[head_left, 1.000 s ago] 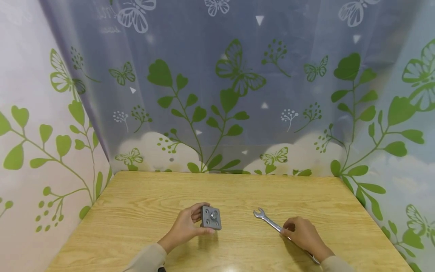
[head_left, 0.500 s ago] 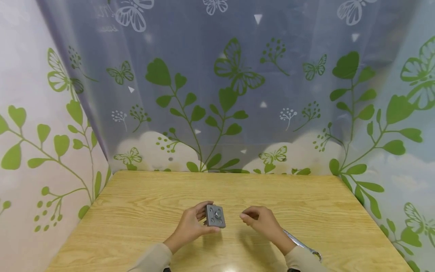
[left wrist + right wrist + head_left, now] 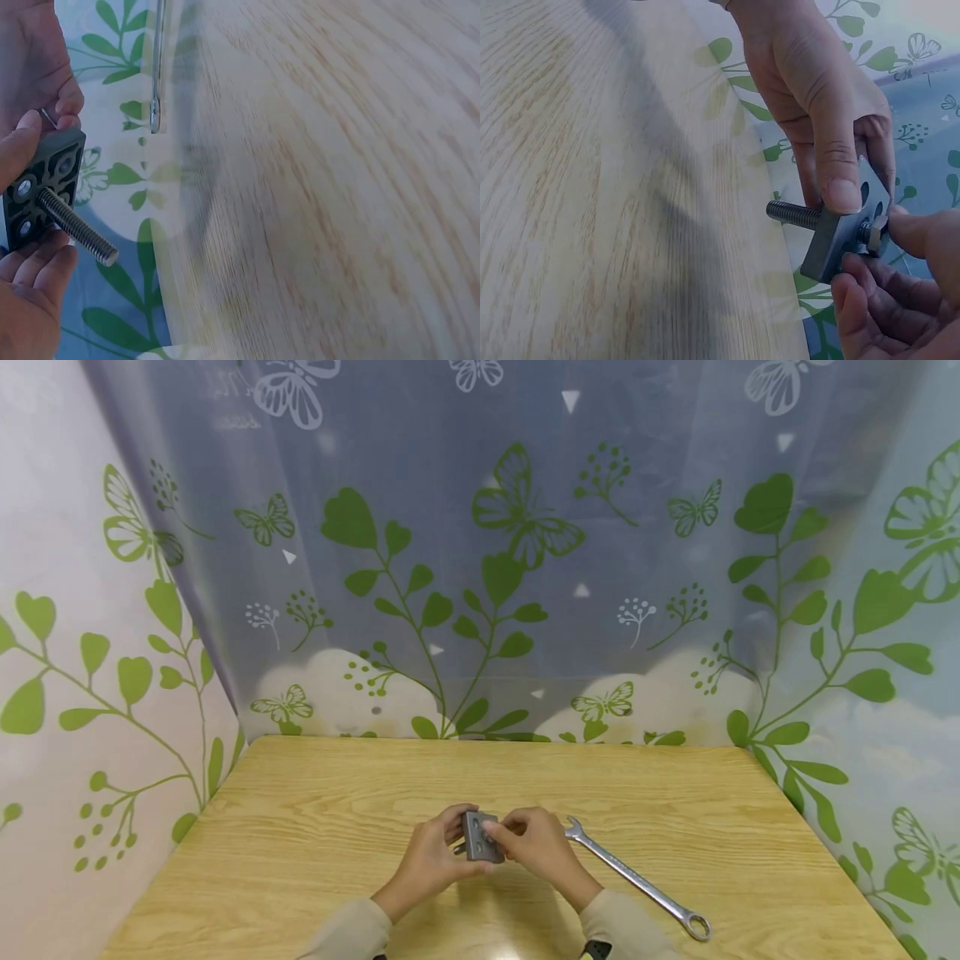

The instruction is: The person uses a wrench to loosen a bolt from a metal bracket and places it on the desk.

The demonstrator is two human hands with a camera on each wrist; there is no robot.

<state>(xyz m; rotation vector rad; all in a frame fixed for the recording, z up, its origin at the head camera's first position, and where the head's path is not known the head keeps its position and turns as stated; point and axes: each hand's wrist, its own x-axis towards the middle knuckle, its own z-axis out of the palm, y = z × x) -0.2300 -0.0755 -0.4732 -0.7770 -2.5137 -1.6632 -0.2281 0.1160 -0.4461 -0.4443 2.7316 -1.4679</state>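
Observation:
My left hand (image 3: 427, 858) grips a grey square plate (image 3: 474, 843) by its edges, thumb on one side and fingers on the other, above the table. A hex bolt (image 3: 875, 235) passes through the middle of the plate. Its threaded shank (image 3: 79, 226) sticks out of the ribbed back face in the left wrist view. My right hand (image 3: 542, 845) has its thumb and index finger at the bolt head and pinches it. In the head view the right fingers cover most of the head. Beyond the right hand lies a silver combination wrench (image 3: 637, 883) on the table.
The wood-grain table (image 3: 360, 785) ends at a patterned curtain (image 3: 420, 568) at the back, with matching side sheets. The wrench lies slantwise, its open end close to my right hand and its ring end nearer me.
My right hand has let go of the wrench and moved left to the bolt head. The plate in my left hand has shifted slightly right and turned. The wrench stays on the table.

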